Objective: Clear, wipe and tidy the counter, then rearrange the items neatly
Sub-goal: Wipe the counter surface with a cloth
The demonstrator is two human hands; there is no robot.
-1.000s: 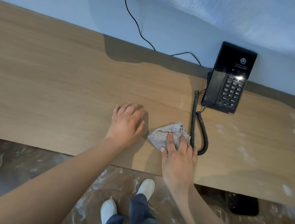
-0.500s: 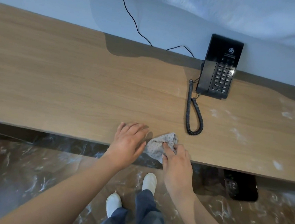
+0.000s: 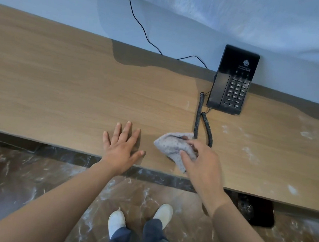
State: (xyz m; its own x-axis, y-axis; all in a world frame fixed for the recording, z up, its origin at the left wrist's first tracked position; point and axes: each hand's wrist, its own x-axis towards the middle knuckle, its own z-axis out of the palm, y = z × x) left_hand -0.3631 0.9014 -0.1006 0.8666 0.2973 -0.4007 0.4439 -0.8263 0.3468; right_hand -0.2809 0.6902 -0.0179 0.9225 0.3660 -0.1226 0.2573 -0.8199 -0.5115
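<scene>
Counter (image 3: 62,84) — one phone (image 3: 232,80), one cloth (image 3: 172,146) in pinching right grip (image 3: 203,162) — left grip (image 3: 122,148) spread.

It looked like a hotel room: a long wood-grain counter (image 3: 62,79) ran along a plain pale wall (image 3: 181,32), a black corded desk phone (image 3: 232,82) bearing a printed logo (image 3: 246,63) stood at the back, and the floor (image 3: 26,177) below was dark veined marble.

Could not read phone (image 3: 232,80) print; saw cloth (image 3: 172,144) partly under right hand (image 3: 203,162), counter (image 3: 62,84) cropped left and right.
</scene>
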